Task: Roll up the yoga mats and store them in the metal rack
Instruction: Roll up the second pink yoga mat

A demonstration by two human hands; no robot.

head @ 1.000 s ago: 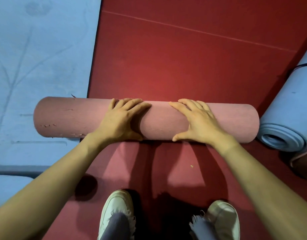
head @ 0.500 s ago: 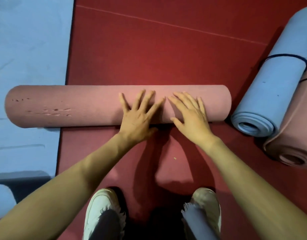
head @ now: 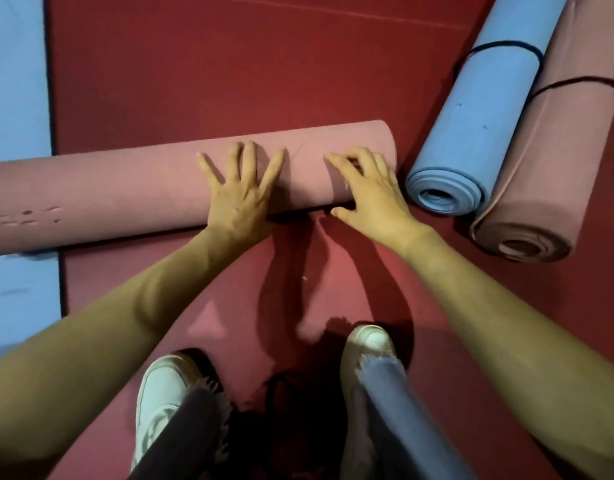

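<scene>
A rolled pink yoga mat (head: 125, 192) lies crosswise on the red floor in front of me, with small scuff holes near its left end. My left hand (head: 243, 195) presses flat on top of the roll, fingers spread. My right hand (head: 371, 195) sits at the roll's right end, fingers curled over the top and thumb at the near side. The roll's left end runs out of view. No metal rack is in view.
Just right of the roll lie a rolled blue mat (head: 478, 116) and a rolled pink mat (head: 558, 161), each tied with a dark cord. A flat blue mat (head: 14, 81) covers the floor at the left. My white shoes (head: 160, 393) stand below the roll.
My right hand has slid to the roll's right end and curled its fingers. The left hand has spread flat. The roll now sits tilted and further left in view; the two tied rolls show more fully.
</scene>
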